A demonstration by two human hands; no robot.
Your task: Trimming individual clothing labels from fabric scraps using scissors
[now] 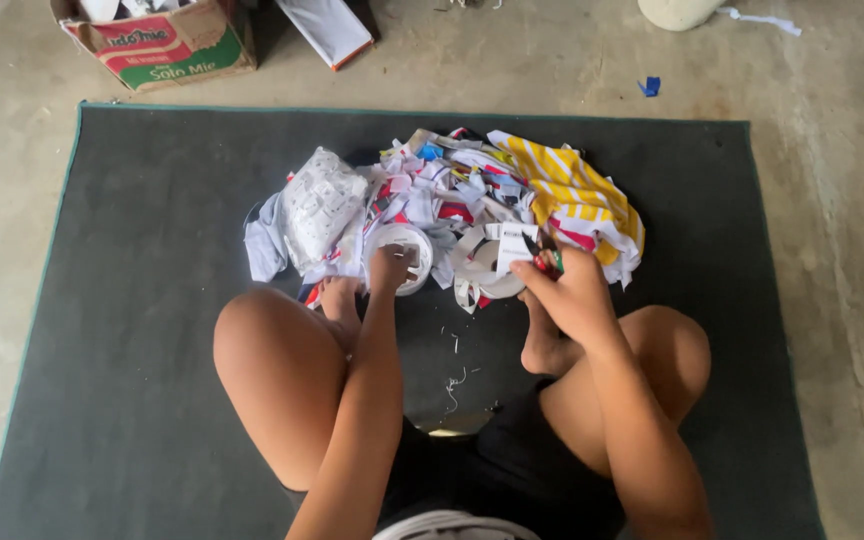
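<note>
— Two hands were at work, were they?

— Both, reaching forward over the crossed legs. The left hand (389,268) was curled down onto a white round container (404,256), fingertips at its rim. The right hand (570,292) was closed around scissors (544,256) with dark and red handles, and a small white paper piece (514,243) sat right at its fingertips.

— What lay between the hands?

— A curled white paper strip (477,272), and nearer the body some tiny paper crumbs (452,385) on the dark grey mat (142,330).

— And past the hands?

— A heap of cut paper scraps (447,190), white, red and blue. Beyond the left hand lay a crumpled white plastic bag (318,205); beyond the right, a yellow-and-white striped cloth (574,192).

— Farther still?

— Off the mat, on the concrete floor (832,200), a cardboard box (162,42) stood well beyond the left hand, a flat white package (327,28) beside it, and a blue scrap (650,86) far past the right.
</note>
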